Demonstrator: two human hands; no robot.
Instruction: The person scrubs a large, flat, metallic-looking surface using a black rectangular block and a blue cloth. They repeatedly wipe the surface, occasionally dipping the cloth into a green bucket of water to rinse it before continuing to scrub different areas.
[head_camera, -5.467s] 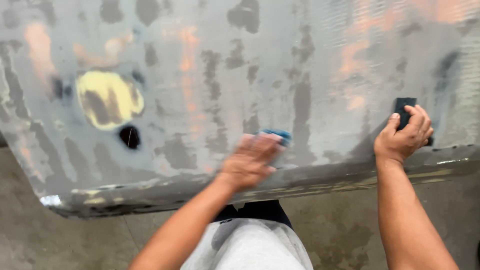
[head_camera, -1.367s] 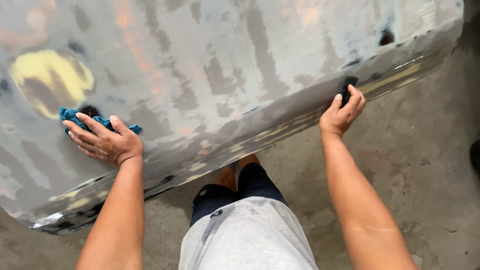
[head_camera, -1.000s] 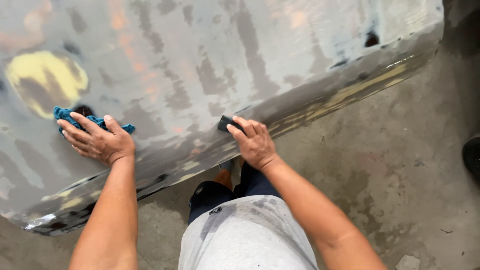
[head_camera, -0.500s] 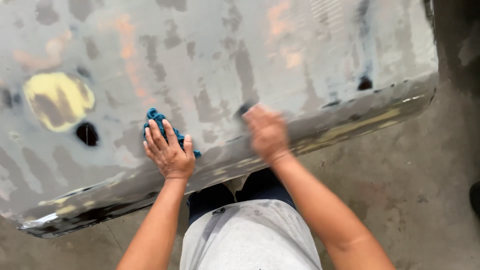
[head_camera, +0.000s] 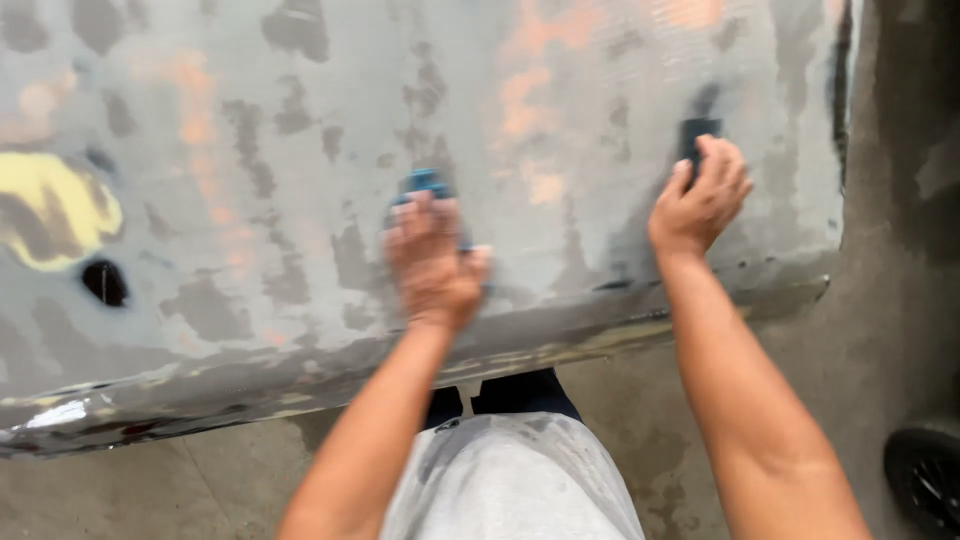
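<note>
A large grey car body panel (head_camera: 300, 130) with dark, orange and yellow filler patches fills the view. My left hand (head_camera: 432, 262) presses a blue cloth (head_camera: 424, 183) flat against the panel near its middle; the hand is blurred. My right hand (head_camera: 700, 195) holds a small black sanding block (head_camera: 697, 135) against the panel near its right end, fingers wrapped over it.
A yellow patch (head_camera: 55, 205) and a dark hole (head_camera: 104, 281) mark the panel's left side. The panel's lower edge (head_camera: 250, 385) hangs above a concrete floor (head_camera: 880, 340). A black wheel-like object (head_camera: 925, 475) sits at the bottom right. My grey shorts (head_camera: 510, 480) are below.
My left hand with the cloth slid from the panel's left side to its middle. My right hand swept left along the lower panel, then back up to the right end with the block.
</note>
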